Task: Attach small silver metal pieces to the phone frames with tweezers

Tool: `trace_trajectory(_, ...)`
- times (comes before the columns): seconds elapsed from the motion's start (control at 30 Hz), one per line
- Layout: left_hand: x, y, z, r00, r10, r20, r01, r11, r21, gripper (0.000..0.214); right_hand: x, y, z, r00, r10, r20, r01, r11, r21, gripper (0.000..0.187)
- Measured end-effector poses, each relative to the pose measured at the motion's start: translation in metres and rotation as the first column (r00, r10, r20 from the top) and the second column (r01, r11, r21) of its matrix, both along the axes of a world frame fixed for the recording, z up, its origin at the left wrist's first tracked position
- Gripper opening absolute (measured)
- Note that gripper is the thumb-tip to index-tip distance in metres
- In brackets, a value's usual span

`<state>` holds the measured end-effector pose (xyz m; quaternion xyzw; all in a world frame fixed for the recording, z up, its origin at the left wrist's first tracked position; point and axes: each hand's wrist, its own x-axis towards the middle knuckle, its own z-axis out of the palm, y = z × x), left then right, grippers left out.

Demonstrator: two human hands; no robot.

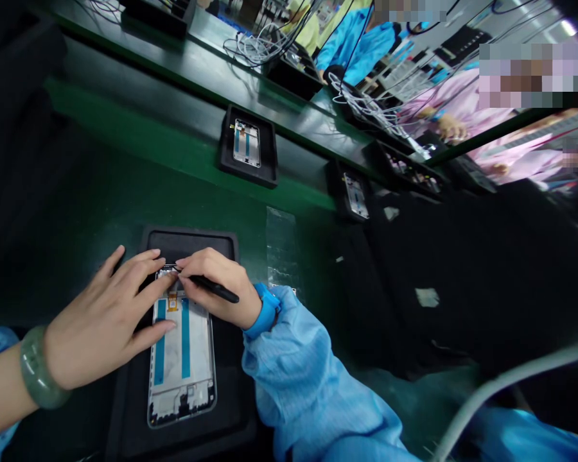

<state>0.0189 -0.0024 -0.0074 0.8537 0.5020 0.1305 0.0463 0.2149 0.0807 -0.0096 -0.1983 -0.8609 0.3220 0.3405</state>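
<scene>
A phone frame (183, 359) with two blue strips and a small orange flex lies in a black tray (231, 385) in front of me. My left hand (106, 321) rests flat on the frame's left side, fingers stretched out, fingertips near its top edge. My right hand (219, 285) is closed in a pinch around a thin black tool (214, 290), whose tip meets the frame's top edge by my left fingertips. A blue strap (266, 311) circles my right wrist and a green bangle (36, 369) my left.
Two more black trays with phone frames (247, 144) (355, 196) sit on the green belt farther back. A clear plastic film (282, 247) lies right of my tray. People in blue and pink coats work across the line among white cables (366, 106).
</scene>
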Motion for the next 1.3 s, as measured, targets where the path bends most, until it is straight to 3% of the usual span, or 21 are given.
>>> trace_trajectory(0.33, 0.001, 0.001, 0.003, 1.000, -0.003, 0.023, 0.004, 1.000, -0.012, 0.052, -0.013, 0.016, 0.016, 0.993, -0.020, 0.118, 0.028, 0.998, -0.064, 0.006)
trace_trajectory(0.43, 0.000, 0.001, 0.002, 1.000, 0.010, 0.013, -0.010, 1.000, -0.017, 0.052, -0.004, 0.024, 0.021, 0.988, -0.127, 0.088, 0.134, 0.987, -0.083, 0.013)
trace_trajectory(0.5, 0.000, 0.002, 0.001, 1.000, 0.017, 0.013, -0.017, 0.999, -0.032, 0.051, 0.007, 0.031, 0.023, 0.967, -0.242, 0.076, 0.244, 0.969, -0.022, 0.018)
trace_trajectory(0.57, -0.001, 0.002, 0.001, 1.000, 0.020, 0.024, -0.019, 0.999, -0.047, 0.052, 0.016, 0.039, 0.023, 0.938, -0.292, 0.184, 0.274, 0.955, 0.117, 0.019)
trace_trajectory(0.63, 0.000, 0.002, 0.000, 0.999, 0.028, 0.037, -0.025, 0.998, -0.059, 0.053, 0.021, 0.045, 0.020, 0.862, -0.291, 0.414, 0.205, 0.949, 0.240, 0.023)
trace_trajectory(0.7, 0.000, 0.002, -0.001, 0.998, 0.035, 0.053, -0.031, 0.997, -0.072, 0.052, 0.020, 0.050, 0.017, 0.729, -0.290, 0.620, 0.131, 0.948, 0.289, 0.029)
trace_trajectory(0.8, -0.001, 0.002, -0.001, 0.993, 0.056, 0.109, -0.049, 0.997, -0.065, 0.053, 0.017, 0.063, 0.021, 0.597, -0.265, 0.757, 0.066, 0.957, 0.283, 0.025)
trace_trajectory(0.9, -0.008, 0.007, 0.004, 0.962, 0.165, 0.216, -0.178, 0.983, 0.041, 0.054, 0.021, 0.095, 0.039, 0.522, -0.372, 0.767, 0.187, 0.928, 0.323, 0.026)
trace_trajectory(1.0, -0.021, 0.015, 0.009, 0.903, 0.284, 0.323, -0.338, 0.932, 0.127, 0.051, 0.026, 0.140, 0.058, 0.419, -0.569, 0.708, 0.406, 0.814, 0.414, 0.033)
trace_trajectory(1.13, -0.037, 0.025, 0.005, 0.893, 0.319, 0.318, -0.377, 0.915, 0.141, 0.049, 0.003, 0.189, 0.061, 0.294, -0.651, 0.700, 0.570, 0.707, 0.418, 0.043)
trace_trajectory(1.2, -0.041, 0.028, -0.003, 0.905, 0.319, 0.282, -0.363, 0.924, 0.123, 0.048, -0.017, 0.203, 0.054, 0.287, -0.633, 0.719, 0.586, 0.709, 0.391, 0.045)
trace_trajectory(1.3, -0.043, 0.031, -0.016, 0.916, 0.323, 0.239, -0.352, 0.932, 0.090, 0.047, -0.033, 0.209, 0.044, 0.334, -0.573, 0.748, 0.527, 0.772, 0.356, 0.037)
